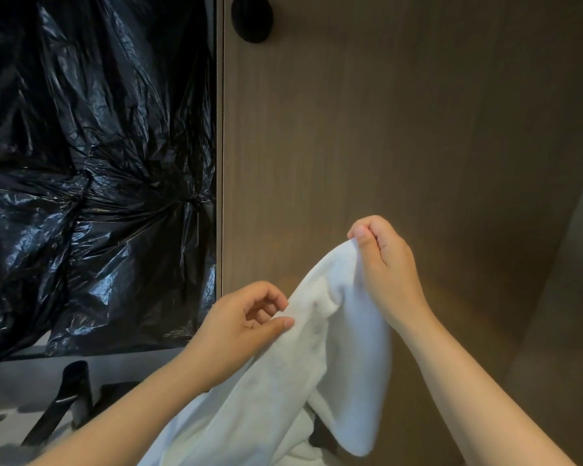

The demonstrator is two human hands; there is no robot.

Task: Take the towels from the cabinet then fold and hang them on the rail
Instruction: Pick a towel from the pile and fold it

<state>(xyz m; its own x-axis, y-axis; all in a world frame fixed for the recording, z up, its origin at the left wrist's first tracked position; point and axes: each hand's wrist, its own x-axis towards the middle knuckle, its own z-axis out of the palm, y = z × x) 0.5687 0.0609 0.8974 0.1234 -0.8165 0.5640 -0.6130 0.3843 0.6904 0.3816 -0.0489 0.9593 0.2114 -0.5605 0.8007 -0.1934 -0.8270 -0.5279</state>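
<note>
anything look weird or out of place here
Crumpled black plastic sheeting is stretched over the surface left of the wooden panel, an odd covering. The white towel hangs bunched, unfolded, pinched by the left hand and right hand.

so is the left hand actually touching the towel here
Touching. The head view shows the left hand with its thumb tip pressed on the white towel at its edge and its curled fingers meeting the same edge, with no gap.
</note>
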